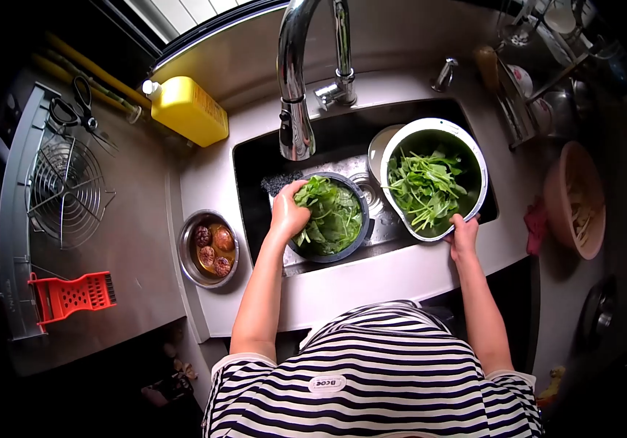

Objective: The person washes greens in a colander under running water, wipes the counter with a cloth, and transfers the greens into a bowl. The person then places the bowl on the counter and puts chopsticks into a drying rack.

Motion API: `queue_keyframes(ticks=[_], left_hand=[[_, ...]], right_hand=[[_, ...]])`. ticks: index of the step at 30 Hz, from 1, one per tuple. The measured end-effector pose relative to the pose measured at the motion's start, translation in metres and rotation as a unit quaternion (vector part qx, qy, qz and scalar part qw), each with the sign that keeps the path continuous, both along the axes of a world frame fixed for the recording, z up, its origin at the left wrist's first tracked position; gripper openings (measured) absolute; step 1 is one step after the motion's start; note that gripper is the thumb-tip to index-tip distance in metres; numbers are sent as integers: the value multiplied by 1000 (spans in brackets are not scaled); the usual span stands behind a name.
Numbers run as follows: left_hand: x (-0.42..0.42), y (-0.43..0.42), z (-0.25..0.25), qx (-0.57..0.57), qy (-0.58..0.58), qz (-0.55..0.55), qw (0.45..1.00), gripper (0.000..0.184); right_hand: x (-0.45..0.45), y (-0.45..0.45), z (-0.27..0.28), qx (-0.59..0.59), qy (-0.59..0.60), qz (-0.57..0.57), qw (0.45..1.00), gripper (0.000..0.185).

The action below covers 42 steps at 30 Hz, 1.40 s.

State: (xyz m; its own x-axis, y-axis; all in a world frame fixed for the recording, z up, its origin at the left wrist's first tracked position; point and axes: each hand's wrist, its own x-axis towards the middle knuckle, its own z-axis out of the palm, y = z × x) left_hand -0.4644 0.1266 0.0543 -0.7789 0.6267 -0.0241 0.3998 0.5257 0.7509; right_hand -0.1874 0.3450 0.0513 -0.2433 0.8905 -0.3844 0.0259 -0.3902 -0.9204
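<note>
"The left hand [289,212], where was it?"

"At the left side of the dark bowl [364,221], its fingers in among the greens [332,219]. The leaves hid the fingertips, so I couldn't tell whether it had closed on any."

"And the right hand [464,237]?"

"That one gripped the white pot [476,150] by its near rim, toward the right, with the thumb on the inner side."

"Did the pot hold anything?"

"More greens, stems and leaves heaped loosely. It was over the right part of the sink [251,171], overlapping a pale dish [377,150] on its left. The dark bowl was in the sink, left of the pot."

"What about the tap [297,109]?"

"It came in from the far side, its spout above the sink, just beyond the bowl."

"Anything else on the table [372,292]?"

"Left of the sink, a metal bowl [185,257] held four brown lumps [222,238] in liquid. A yellow jug [191,113] was at the far left corner of the sink. Farther left were a red grater [78,298], a wire rack [67,191] and, beyond it, scissors [83,113]."

"And to the right?"

"A pink bowl [556,193], tipped a little in that view, with pale pieces [583,212] inside."
</note>
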Motion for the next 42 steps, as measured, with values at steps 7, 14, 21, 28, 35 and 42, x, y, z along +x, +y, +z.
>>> queue_keyframes(ticks=[7,14,21,28,35,42], left_hand=[[18,5,84,76,38,-50,995,44],[37,24,128,84,55,-102,990,46],[77,84,197,210,96,-229,945,48],[111,172,145,238,99,-229,939,51],[114,190,54,-56,-53,-296,952,106],[35,117,14,21,-73,-116,990,52]], right_hand=[[10,8,-15,-22,7,45,999,40],[7,6,-10,-12,21,32,999,41],[7,9,-27,44,38,3,998,32],[6,5,-10,-8,28,2,1000,32],[5,10,-25,11,10,-5,1000,41],[7,9,-22,3,17,6,1000,29]])
